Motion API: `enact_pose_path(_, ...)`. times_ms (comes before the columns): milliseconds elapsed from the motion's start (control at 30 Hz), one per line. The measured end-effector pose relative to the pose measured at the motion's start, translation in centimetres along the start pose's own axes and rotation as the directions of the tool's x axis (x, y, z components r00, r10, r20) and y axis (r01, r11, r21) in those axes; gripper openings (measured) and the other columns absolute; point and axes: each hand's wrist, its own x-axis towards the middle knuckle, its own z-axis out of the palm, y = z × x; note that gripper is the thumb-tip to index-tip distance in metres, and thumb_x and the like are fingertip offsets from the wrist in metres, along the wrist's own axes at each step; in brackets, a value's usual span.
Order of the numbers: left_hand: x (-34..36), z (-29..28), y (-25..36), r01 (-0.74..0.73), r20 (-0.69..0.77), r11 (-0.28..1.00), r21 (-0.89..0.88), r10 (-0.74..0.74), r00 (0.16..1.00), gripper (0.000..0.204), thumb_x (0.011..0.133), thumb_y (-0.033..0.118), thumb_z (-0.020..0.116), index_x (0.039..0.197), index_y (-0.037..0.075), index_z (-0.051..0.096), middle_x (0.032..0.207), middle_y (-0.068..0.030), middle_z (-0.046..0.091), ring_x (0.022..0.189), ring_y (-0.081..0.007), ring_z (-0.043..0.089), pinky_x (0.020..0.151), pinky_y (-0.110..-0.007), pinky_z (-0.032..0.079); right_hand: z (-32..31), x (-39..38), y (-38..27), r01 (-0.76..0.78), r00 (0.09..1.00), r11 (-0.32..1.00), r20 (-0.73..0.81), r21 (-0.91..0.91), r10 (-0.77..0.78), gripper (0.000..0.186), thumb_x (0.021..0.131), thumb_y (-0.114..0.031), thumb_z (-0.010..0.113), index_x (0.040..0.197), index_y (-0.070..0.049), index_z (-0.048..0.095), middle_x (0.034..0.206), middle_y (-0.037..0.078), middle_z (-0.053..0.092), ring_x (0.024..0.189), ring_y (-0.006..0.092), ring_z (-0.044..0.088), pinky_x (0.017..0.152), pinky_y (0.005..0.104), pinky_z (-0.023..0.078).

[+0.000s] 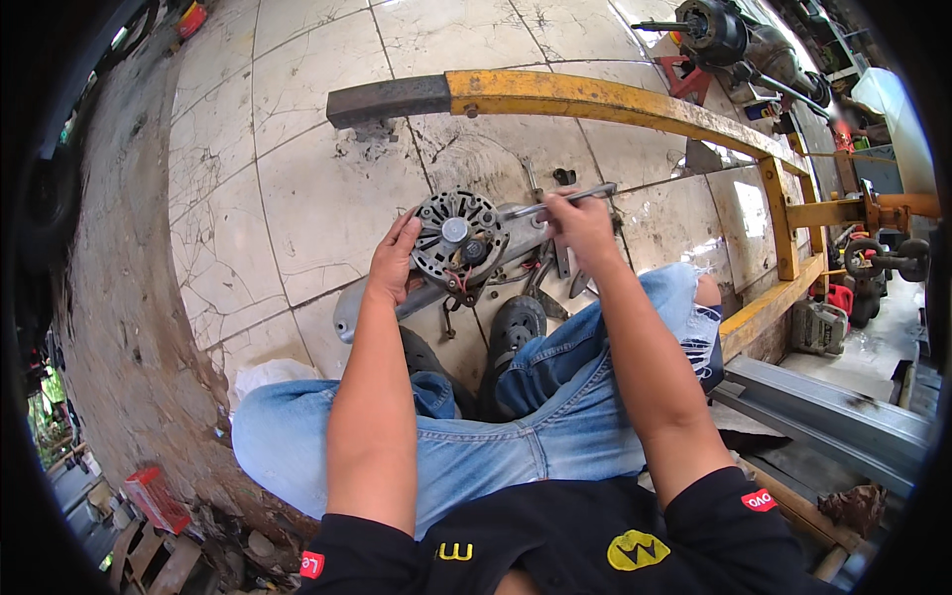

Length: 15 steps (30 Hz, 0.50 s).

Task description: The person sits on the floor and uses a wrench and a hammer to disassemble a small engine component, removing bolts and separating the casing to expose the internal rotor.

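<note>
A round slotted metal housing, like an alternator [458, 248], rests on a long grey metal piece [357, 312] low over the tiles between my feet. My left hand [395, 256] grips the housing's left side. My right hand [580, 223] is closed on a slim steel tool [595, 193], probably a wrench, angled toward the housing's right edge. Beyond and right of the housing lie loose metal tools and small parts [562, 177]; wires and another piece hang at its near side, partly hidden.
A yellow steel frame [585, 99] spans above and down my right side. A heavy axle assembly [734, 50] stands at the top right. Metal channels [823, 416] lie at my right, scrap pieces [149, 555] and a red crate [154, 496] at lower left.
</note>
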Motion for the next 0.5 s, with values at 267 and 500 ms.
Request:
enact_pose_path(267,0.1,-0.2,-0.1,0.018,0.011,1.000,-0.008,-0.018,1.000,0.050,0.093,0.033,0.067,0.136,0.010,0.056,0.121,-0.0079,0.065,0.100,-0.0169,0.065,0.079,-0.033,0.055,0.3,-0.1,0.5,-0.006,1.000,0.990,-0.022,0.138,0.009,0.017,0.092,-0.017,0.065,0.098,-0.001,0.063,0.078,0.007,0.068,0.053,0.0073,0.055,0.045,0.0208,0.041)
enact_pose_path(500,-0.5,-0.4,0.4,0.060,0.013,0.998,-0.024,-0.060,0.998,0.049,0.094,0.033,0.067,0.137,0.013,0.056,0.118,-0.0058,0.067,0.096,-0.0170,0.067,0.073,-0.033,0.057,0.3,-1.6,-1.3,-0.041,0.998,0.998,0.040,0.049,0.039,0.021,0.091,-0.020,0.064,0.094,0.000,0.064,0.078,0.007,0.070,0.056,0.0090,0.058,0.049,0.0247,0.044)
